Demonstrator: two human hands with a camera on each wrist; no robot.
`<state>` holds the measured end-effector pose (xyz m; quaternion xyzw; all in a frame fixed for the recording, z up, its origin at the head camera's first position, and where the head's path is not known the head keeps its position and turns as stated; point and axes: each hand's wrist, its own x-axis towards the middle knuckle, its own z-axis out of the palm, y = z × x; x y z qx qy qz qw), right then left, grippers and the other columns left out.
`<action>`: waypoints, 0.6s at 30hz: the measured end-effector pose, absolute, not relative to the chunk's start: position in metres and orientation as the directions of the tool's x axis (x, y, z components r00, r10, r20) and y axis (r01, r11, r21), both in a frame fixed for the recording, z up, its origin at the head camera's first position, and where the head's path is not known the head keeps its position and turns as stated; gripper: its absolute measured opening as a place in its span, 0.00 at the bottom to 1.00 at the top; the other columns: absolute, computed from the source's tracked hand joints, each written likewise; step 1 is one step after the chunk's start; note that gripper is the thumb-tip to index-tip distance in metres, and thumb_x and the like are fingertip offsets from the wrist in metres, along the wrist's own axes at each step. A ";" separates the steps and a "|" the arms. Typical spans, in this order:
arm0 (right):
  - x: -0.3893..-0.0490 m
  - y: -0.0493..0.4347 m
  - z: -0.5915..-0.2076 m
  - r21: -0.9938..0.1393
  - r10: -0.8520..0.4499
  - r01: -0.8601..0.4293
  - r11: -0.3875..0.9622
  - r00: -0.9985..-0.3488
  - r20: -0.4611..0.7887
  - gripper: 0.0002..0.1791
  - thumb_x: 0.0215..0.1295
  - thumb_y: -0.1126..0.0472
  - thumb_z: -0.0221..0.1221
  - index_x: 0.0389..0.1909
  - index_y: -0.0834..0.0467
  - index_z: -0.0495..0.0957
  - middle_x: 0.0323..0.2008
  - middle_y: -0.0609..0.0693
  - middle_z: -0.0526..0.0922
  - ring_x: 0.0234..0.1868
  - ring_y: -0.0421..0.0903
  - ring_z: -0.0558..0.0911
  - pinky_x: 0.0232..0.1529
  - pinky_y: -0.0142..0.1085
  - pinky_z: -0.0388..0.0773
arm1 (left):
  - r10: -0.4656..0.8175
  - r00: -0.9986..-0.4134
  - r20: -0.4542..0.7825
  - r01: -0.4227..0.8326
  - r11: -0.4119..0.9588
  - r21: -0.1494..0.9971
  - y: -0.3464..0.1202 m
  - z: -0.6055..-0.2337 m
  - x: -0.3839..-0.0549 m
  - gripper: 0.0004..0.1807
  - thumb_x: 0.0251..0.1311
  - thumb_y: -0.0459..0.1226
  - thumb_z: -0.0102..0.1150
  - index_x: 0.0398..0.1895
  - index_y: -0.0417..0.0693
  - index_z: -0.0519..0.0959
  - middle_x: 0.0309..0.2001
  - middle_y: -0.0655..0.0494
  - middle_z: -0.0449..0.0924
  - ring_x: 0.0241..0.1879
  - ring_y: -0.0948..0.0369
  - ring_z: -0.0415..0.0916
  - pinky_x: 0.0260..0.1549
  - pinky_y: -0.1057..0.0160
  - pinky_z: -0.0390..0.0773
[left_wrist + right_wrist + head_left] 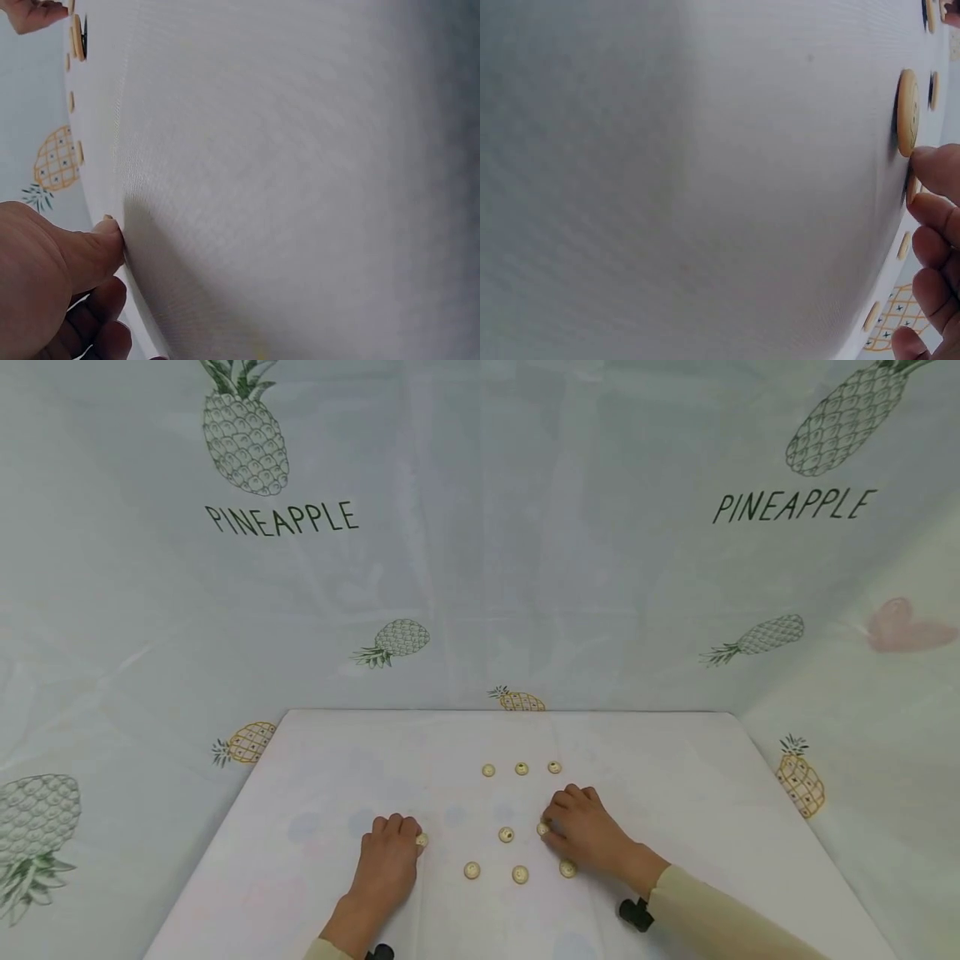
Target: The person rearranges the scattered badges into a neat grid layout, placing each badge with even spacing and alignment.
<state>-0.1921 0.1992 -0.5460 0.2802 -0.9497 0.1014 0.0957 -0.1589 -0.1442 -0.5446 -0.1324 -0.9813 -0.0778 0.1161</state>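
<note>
Several small round wooden discs with dark markings lie on the white-covered table [645, 777]. My left hand [386, 864] pinches one disc [422, 840] between thumb and fingers at the left of the middle row; in the left wrist view the thumb [101, 247] hides it. The right hand [588, 831] has its thumb and forefinger at the edges of another disc [542, 829], pinching it on the table. Between the hands lies a middle disc [506, 834], nearer the right one. Just below the right hand sits a front-row disc [567, 868], seen large in the right wrist view [907, 112].
A back row holds three discs: left [488, 770], centre [521, 768] and right [554, 767]. Two more front-row discs, left [472, 870] and centre [520, 874], lie nearer me. A pineapple-print cloth [480, 568] hangs behind the table's far edge.
</note>
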 end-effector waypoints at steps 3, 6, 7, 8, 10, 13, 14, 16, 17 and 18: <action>-0.193 0.200 -0.546 -0.122 -0.513 -0.551 0.825 -0.823 0.244 0.08 0.64 0.50 0.72 0.39 0.49 0.86 0.40 0.41 0.81 0.43 0.41 0.71 0.50 0.46 0.69 | 0.237 -0.943 0.236 0.271 0.954 0.127 -0.144 -0.545 -0.160 0.13 0.59 0.37 0.76 0.38 0.43 0.80 0.33 0.53 0.74 0.38 0.54 0.69 0.33 0.54 0.72; -0.194 0.200 -0.544 -0.116 -0.517 -0.554 0.824 -0.820 0.244 0.09 0.64 0.49 0.72 0.39 0.49 0.87 0.40 0.41 0.81 0.43 0.41 0.72 0.50 0.46 0.69 | 0.232 -0.945 0.232 0.266 0.956 0.127 -0.144 -0.545 -0.161 0.12 0.60 0.38 0.75 0.39 0.43 0.80 0.33 0.54 0.74 0.38 0.54 0.69 0.33 0.54 0.73; -0.194 0.201 -0.543 -0.116 -0.521 -0.558 0.822 -0.818 0.245 0.09 0.64 0.50 0.73 0.39 0.49 0.87 0.40 0.41 0.81 0.43 0.41 0.72 0.50 0.46 0.70 | 0.231 -0.945 0.231 0.264 0.956 0.126 -0.144 -0.545 -0.161 0.13 0.59 0.38 0.76 0.39 0.43 0.80 0.33 0.54 0.74 0.39 0.54 0.69 0.33 0.54 0.73; -0.194 0.200 -0.542 -0.122 -0.525 -0.563 0.818 -0.815 0.244 0.09 0.64 0.50 0.73 0.39 0.49 0.87 0.39 0.41 0.81 0.43 0.41 0.72 0.50 0.46 0.70 | 0.230 -0.946 0.229 0.263 0.956 0.126 -0.144 -0.545 -0.161 0.13 0.59 0.38 0.76 0.39 0.44 0.80 0.34 0.54 0.74 0.39 0.54 0.69 0.33 0.53 0.73; -0.194 0.200 -0.541 -0.132 -0.532 -0.570 0.811 -0.813 0.238 0.08 0.64 0.51 0.73 0.38 0.49 0.88 0.39 0.41 0.82 0.43 0.40 0.72 0.50 0.46 0.70 | 0.231 -0.946 0.227 0.263 0.957 0.122 -0.144 -0.545 -0.161 0.13 0.58 0.38 0.77 0.39 0.44 0.80 0.34 0.53 0.75 0.39 0.54 0.69 0.33 0.54 0.73; -0.194 0.199 -0.540 -0.154 -0.531 -0.568 0.808 -0.817 0.226 0.07 0.64 0.52 0.73 0.37 0.49 0.88 0.38 0.40 0.81 0.42 0.39 0.72 0.49 0.45 0.70 | 0.234 -0.947 0.220 0.264 0.957 0.121 -0.144 -0.544 -0.160 0.15 0.57 0.37 0.77 0.40 0.43 0.80 0.35 0.53 0.76 0.39 0.54 0.69 0.34 0.54 0.73; -0.194 0.199 -0.540 -0.162 -0.530 -0.567 0.807 -0.818 0.223 0.07 0.64 0.52 0.73 0.37 0.49 0.88 0.38 0.40 0.81 0.42 0.39 0.72 0.49 0.45 0.70 | 0.236 -0.947 0.220 0.266 0.956 0.122 -0.144 -0.543 -0.160 0.15 0.57 0.37 0.77 0.40 0.43 0.80 0.35 0.53 0.76 0.39 0.55 0.69 0.34 0.54 0.73; -0.195 0.199 -0.540 -0.173 -0.526 -0.561 0.809 -0.824 0.211 0.07 0.63 0.51 0.73 0.37 0.48 0.87 0.37 0.39 0.81 0.42 0.39 0.72 0.49 0.45 0.70 | 0.236 -0.946 0.222 0.268 0.955 0.125 -0.144 -0.542 -0.160 0.15 0.57 0.37 0.77 0.40 0.44 0.80 0.35 0.53 0.76 0.39 0.55 0.69 0.33 0.54 0.73; -0.196 0.199 -0.540 -0.176 -0.523 -0.558 0.811 -0.827 0.207 0.07 0.63 0.51 0.73 0.37 0.48 0.87 0.37 0.39 0.81 0.42 0.39 0.72 0.49 0.44 0.70 | 0.236 -0.946 0.221 0.268 0.954 0.131 -0.144 -0.542 -0.161 0.14 0.57 0.37 0.77 0.40 0.44 0.80 0.35 0.53 0.76 0.39 0.55 0.68 0.33 0.54 0.73; -0.197 0.200 -0.540 -0.175 -0.519 -0.552 0.815 -0.830 0.203 0.07 0.63 0.50 0.73 0.37 0.48 0.87 0.38 0.38 0.81 0.42 0.38 0.72 0.49 0.44 0.70 | 0.238 -0.945 0.223 0.271 0.954 0.131 -0.144 -0.542 -0.161 0.14 0.57 0.37 0.77 0.40 0.44 0.80 0.35 0.53 0.75 0.38 0.55 0.68 0.33 0.54 0.73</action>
